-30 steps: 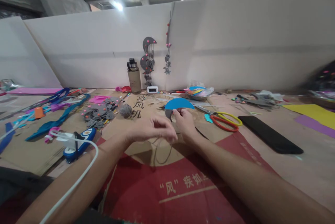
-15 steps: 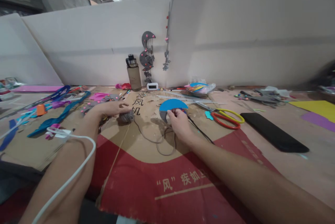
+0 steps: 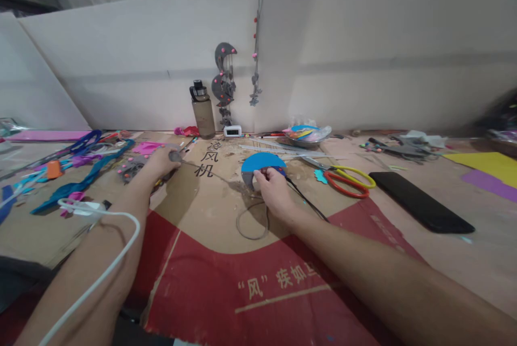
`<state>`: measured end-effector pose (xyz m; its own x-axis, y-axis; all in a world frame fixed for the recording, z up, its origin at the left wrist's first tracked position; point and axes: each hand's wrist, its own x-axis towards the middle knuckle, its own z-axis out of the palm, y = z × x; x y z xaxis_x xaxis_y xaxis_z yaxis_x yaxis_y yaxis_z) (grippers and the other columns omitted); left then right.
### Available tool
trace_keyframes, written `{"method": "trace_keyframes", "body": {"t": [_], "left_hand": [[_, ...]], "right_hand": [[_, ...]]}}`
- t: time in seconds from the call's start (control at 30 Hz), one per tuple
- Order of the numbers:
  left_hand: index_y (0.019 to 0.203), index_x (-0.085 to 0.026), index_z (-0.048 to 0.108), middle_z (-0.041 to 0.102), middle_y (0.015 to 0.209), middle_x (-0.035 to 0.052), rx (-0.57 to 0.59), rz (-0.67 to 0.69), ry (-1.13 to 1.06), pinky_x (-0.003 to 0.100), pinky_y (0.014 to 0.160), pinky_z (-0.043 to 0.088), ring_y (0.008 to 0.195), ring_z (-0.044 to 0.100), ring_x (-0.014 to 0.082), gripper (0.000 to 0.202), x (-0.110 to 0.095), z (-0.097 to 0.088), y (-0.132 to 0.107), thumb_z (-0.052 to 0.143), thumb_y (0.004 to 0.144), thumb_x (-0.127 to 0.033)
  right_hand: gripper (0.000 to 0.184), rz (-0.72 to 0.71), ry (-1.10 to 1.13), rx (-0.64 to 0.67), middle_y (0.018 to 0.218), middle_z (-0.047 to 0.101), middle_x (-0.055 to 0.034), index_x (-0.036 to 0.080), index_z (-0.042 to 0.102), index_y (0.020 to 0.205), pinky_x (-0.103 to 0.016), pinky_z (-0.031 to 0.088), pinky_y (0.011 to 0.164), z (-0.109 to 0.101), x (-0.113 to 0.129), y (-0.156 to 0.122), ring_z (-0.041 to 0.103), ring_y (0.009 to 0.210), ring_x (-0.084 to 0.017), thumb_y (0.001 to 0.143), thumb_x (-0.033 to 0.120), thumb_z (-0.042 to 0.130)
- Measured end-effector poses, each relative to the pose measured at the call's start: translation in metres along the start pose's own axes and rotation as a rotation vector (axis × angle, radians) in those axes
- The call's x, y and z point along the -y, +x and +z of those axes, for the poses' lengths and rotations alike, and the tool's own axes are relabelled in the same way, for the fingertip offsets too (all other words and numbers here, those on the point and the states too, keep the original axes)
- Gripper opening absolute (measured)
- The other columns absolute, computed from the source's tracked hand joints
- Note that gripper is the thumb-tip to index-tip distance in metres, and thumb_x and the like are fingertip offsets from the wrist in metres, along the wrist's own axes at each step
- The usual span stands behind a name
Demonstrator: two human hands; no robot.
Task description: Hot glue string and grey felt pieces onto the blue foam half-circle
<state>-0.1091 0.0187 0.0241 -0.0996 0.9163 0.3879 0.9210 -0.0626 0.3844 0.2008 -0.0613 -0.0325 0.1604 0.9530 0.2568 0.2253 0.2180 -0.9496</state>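
Observation:
My right hand [image 3: 273, 191] rests on the cardboard mat [image 3: 210, 211] and pinches the lower edge of a blue foam half-disc [image 3: 262, 163], with a grey piece [image 3: 247, 179] showing under it. My left hand [image 3: 159, 163] is stretched out to the left, its fingers closed on a small grey yarn ball [image 3: 175, 156]. A thin grey strand [image 3: 218, 175] runs taut from the ball to my right hand. A slack loop of the same strand [image 3: 251, 226] lies on the mat just in front of my right hand.
Red and yellow scissors [image 3: 348, 181] and a black phone [image 3: 420, 203] lie right of my right hand. A bottle [image 3: 202, 111], a white clock [image 3: 232, 131] and a bowl of scraps [image 3: 309, 136] stand by the wall. Grey felt shapes [image 3: 133, 168] and blue strips [image 3: 81, 180] lie left. A white cable [image 3: 97, 265] crosses my left arm.
My left hand left my right hand, reached the grey yarn ball and carried it away to the left, pulling the strand taut. My right hand lowered the blue half-disc towards the mat.

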Motion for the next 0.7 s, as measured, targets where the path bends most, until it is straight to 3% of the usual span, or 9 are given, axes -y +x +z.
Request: {"method": "trace_keyframes", "body": {"t": [0.07, 0.17, 0.23, 0.33, 0.43, 0.7], "left_hand": [[0.075, -0.019, 0.061, 0.066, 0.083, 0.0092, -0.008, -0.007, 0.045, 0.038, 0.078, 0.044, 0.085, 0.059, 0.0277, 0.032, -0.004, -0.001, -0.001, 0.076, 0.047, -0.018], [0.082, -0.016, 0.062, 0.064, 0.096, 0.0125, -0.292, 0.052, 0.101, 0.045, 0.092, 0.036, 0.104, 0.052, 0.0311, 0.025, -0.035, -0.005, -0.01, 0.071, 0.061, -0.027], [0.082, -0.017, 0.064, 0.065, 0.091, 0.0101, -0.382, 0.144, -0.053, 0.041, 0.09, 0.038, 0.098, 0.055, 0.0265, 0.015, -0.065, -0.003, -0.02, 0.063, 0.07, -0.026], [0.08, -0.018, 0.064, 0.064, 0.076, 0.0049, -0.19, 0.125, -0.488, 0.03, 0.068, 0.043, 0.071, 0.057, 0.0173, 0.019, -0.107, 0.012, -0.042, 0.057, 0.077, -0.035], [0.079, -0.017, 0.062, 0.062, 0.069, 0.0027, -0.003, 0.043, -0.765, 0.025, 0.054, 0.039, 0.058, 0.052, 0.0127, 0.024, -0.133, 0.03, -0.063, 0.056, 0.078, -0.04], [0.074, -0.017, 0.064, 0.062, 0.057, 0.0002, 0.129, 0.062, -0.617, 0.023, 0.049, 0.04, 0.05, 0.053, 0.0112, 0.02, -0.152, 0.039, -0.095, 0.061, 0.074, -0.036]], "right_hand": [[0.026, 0.006, 0.007, -0.004, 0.062, 0.052, 0.0009, 0.02, 0.052, 0.064, -0.026, 0.033, 0.057, 0.0, 0.0, 0.0, 0.042, 0.059, -0.013, 0.075, 0.043, 0.051], [0.027, 0.002, 0.023, 0.003, 0.061, 0.05, 0.0017, 0.02, 0.051, 0.063, -0.025, 0.033, 0.056, -0.001, 0.001, 0.001, 0.041, 0.059, -0.013, 0.075, 0.044, 0.05], [0.029, -0.005, 0.035, 0.009, 0.059, 0.047, 0.0025, 0.02, 0.049, 0.062, -0.025, 0.032, 0.056, -0.001, 0.001, 0.002, 0.039, 0.057, -0.012, 0.075, 0.045, 0.05], [0.03, -0.003, 0.06, 0.011, 0.059, 0.047, 0.0028, 0.019, 0.048, 0.062, -0.025, 0.032, 0.056, -0.002, 0.001, 0.003, 0.039, 0.058, -0.012, 0.075, 0.046, 0.05], [0.029, 0.0, 0.08, 0.01, 0.062, 0.048, 0.0023, 0.019, 0.05, 0.065, -0.024, 0.033, 0.057, -0.003, 0.002, 0.002, 0.04, 0.059, -0.012, 0.076, 0.046, 0.05], [0.029, 0.006, 0.07, -0.085, 0.065, 0.051, 0.0013, 0.016, 0.055, 0.073, -0.025, 0.035, 0.06, -0.004, 0.002, 0.003, 0.043, 0.061, -0.012, 0.077, 0.045, 0.049]]}}
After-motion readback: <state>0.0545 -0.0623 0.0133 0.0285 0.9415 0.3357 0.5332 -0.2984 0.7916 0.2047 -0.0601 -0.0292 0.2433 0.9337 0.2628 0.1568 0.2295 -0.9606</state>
